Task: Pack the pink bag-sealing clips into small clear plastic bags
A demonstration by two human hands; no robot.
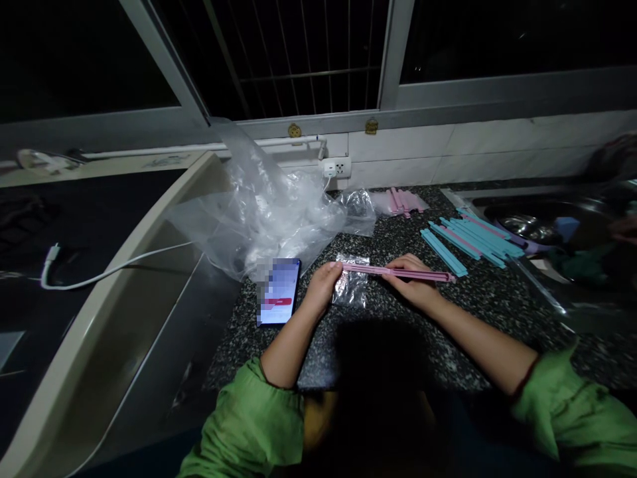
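Between my two hands lies a long, thin pink plastic strip (pixel 371 269), held level above the speckled counter. My left hand (pixel 323 284) pinches its left end. My right hand (pixel 412 284) grips it around the middle, and the right end sticks out past the fingers. Below the strip a small clear plastic bag (pixel 351 292) rests on the counter. Several blue strips (pixel 472 239), with a few pink ones among them, lie in a loose pile beyond my right hand. More pink strips (pixel 404 201) sit in a clear bag near the wall.
A lit phone (pixel 279 292) lies beside my left forearm. Crumpled clear plastic sheeting (pixel 288 212) is heaped at the back left, near a wall socket (pixel 342 167) with a charger. To the right is a metal sink (pixel 497 202) holding bowls. A white cable (pixel 114 271) crosses the left.
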